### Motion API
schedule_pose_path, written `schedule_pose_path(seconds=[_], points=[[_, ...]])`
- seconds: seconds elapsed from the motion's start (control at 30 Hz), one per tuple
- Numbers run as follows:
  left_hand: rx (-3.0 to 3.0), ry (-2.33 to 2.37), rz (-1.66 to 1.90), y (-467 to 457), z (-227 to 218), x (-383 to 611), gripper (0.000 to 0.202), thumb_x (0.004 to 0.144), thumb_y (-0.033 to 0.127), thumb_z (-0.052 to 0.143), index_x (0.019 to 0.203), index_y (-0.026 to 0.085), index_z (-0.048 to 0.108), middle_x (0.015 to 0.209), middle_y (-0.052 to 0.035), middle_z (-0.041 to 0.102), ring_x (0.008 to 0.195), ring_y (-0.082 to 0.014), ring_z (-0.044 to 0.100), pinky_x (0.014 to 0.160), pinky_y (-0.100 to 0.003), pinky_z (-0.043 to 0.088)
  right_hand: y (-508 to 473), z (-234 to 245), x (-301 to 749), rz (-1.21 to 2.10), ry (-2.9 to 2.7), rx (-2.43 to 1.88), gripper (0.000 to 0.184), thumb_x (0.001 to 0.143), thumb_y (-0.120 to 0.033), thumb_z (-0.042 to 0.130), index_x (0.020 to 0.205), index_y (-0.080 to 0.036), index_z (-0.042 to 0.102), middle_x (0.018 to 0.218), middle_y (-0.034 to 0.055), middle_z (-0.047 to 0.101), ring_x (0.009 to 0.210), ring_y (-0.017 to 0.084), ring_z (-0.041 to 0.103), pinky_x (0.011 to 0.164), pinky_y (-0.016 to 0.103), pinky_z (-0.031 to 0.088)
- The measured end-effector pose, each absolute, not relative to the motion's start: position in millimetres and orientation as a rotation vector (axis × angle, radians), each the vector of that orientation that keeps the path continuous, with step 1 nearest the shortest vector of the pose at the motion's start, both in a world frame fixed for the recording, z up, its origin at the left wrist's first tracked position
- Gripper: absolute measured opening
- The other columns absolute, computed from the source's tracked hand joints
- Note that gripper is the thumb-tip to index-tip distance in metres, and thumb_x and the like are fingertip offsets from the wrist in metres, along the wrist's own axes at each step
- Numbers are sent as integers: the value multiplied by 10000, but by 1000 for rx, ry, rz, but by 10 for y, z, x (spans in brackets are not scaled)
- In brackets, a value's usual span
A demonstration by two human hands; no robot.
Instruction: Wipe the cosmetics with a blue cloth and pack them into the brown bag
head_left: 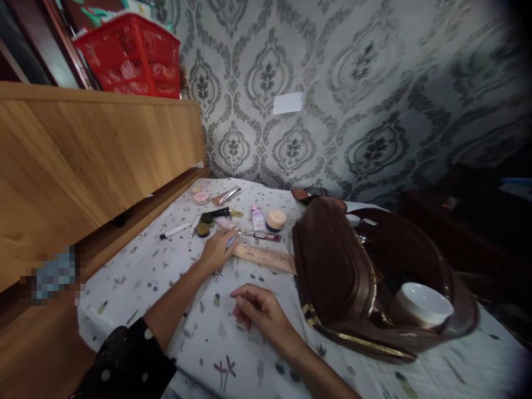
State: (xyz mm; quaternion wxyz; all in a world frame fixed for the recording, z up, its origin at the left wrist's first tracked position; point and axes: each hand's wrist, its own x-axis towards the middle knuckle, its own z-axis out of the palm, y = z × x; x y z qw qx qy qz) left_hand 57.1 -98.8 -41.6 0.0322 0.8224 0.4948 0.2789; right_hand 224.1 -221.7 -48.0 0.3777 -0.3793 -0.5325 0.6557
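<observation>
My left hand (pixel 216 252) reaches over a group of cosmetics on the patterned cloth, its fingers closed around a small blue item (pixel 231 241) whose kind I cannot make out. Just beyond its fingers lie a pink tube (pixel 225 223), a lip gloss (pixel 266 236) and round dark-green and olive pots (pixel 203 230). A long beige palette (pixel 264 256) extends from beside that hand to the bag. Nearer to me, my right hand (pixel 260 310) hovers with loosely curled, parted fingers and holds nothing. To its right stands an open brown leather bag (pixel 328 266) with a gold zip.
Inside the bag is a white round container (pixel 428 303). Farther back lie a white-and-pink tube (pixel 257 218), a peach-lidded jar (pixel 276 220), a rose-gold tube (pixel 226 195) and a pink compact (pixel 201 198). A wooden headboard (pixel 103 138) borders the left, with a red basket (pixel 137 55) on top.
</observation>
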Motion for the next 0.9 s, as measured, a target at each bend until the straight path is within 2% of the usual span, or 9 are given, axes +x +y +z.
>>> schedule_pose_path(seconds=[0.17, 0.27, 0.47, 0.57, 0.67, 0.77, 0.9], points=[[2689, 1515, 742, -962, -344, 586, 395, 999, 338, 356, 1303, 284, 602, 1218, -96, 513, 1163, -237, 511, 936, -346, 482, -2208, -445, 2257, 1704, -1358, -954, 576, 715, -687, 689, 877, -139, 619, 672, 10, 613, 569, 94, 536, 507, 212, 378], [2713, 1601, 609, -957, -274, 595, 383, 995, 350, 368, 1286, 312, 613, 1243, -95, 482, 1197, -259, 473, 881, -344, 501, -2211, -457, 2260, 1710, -1390, -942, 584, 717, -694, 683, 877, -136, 619, 664, 10, 609, 568, 95, 536, 500, 210, 376], [2578, 1978, 491, -963, -189, 533, 336, 986, 337, 366, 1093, 243, 670, 1144, -121, 534, 1113, -281, 512, 793, -360, 500, -2201, -482, 2272, 1711, -1409, -919, 589, 727, -699, 671, 891, -136, 617, 672, 3, 608, 545, 80, 522, 500, 207, 378], [2434, 2109, 556, -942, -170, 415, 315, 981, 332, 378, 1045, 235, 671, 1094, -110, 586, 1051, -256, 567, 780, -332, 479, -2198, -473, 2281, 1717, -1418, -913, 593, 720, -707, 671, 885, -140, 620, 659, -1, 604, 542, 83, 520, 503, 213, 383], [2310, 2177, 636, -885, -154, 261, 311, 984, 325, 366, 1056, 236, 655, 1060, -83, 656, 988, -222, 622, 793, -302, 462, -2201, -456, 2301, 1729, -1401, -909, 578, 717, -692, 686, 871, -138, 622, 656, 0, 605, 548, 85, 523, 509, 215, 385], [2228, 2251, 673, -742, -115, 74, 330, 992, 321, 332, 1112, 243, 630, 1095, -62, 697, 1022, -213, 636, 839, -291, 458, -2201, -448, 2331, 1766, -1340, -911, 556, 716, -659, 712, 865, -129, 634, 659, 9, 615, 568, 91, 541, 522, 213, 394], [2131, 2372, 657, -351, 11, -226, 377, 976, 269, 318, 1241, 214, 580, 1218, -97, 663, 1103, -242, 619, 879, -322, 466, -2182, -466, 2362, 1815, -1214, -882, 516, 740, -616, 718, 868, -121, 654, 647, 16, 621, 553, 91, 544, 517, 209, 386]])
